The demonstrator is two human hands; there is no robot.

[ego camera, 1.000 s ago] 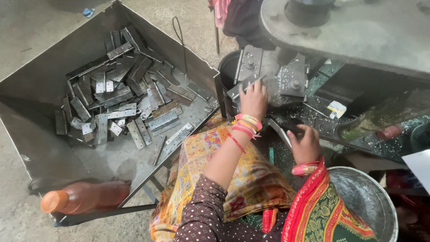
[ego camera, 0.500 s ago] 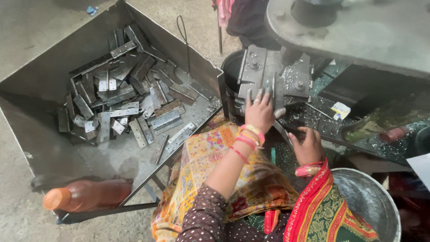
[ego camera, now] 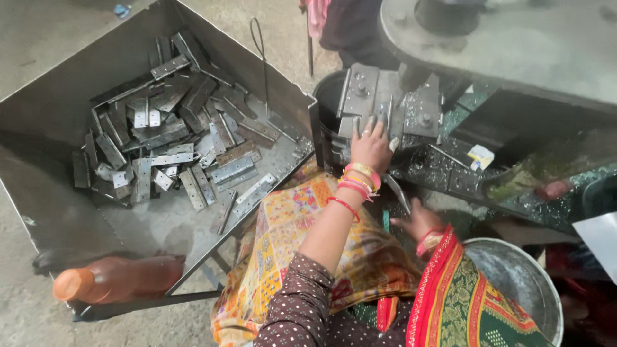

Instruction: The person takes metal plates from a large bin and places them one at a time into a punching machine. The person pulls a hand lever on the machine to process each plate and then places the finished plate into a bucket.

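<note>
On the gritty concrete floor, beside the steel press block (ego camera: 385,106), our left hand (ego camera: 371,144) lies spread flat; right hand (ego camera: 419,222) fingers hidden, we cannot tell

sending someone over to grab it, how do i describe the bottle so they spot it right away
Start from the big grey sheet-metal bin full of flat metal hinge plates on the person's left. Look at the bin's near lower corner, where the orange-brown plastic bottle lies on its side on the frame below. It is the only rounded, coloured thing there; everything around it is grey metal.
</note>
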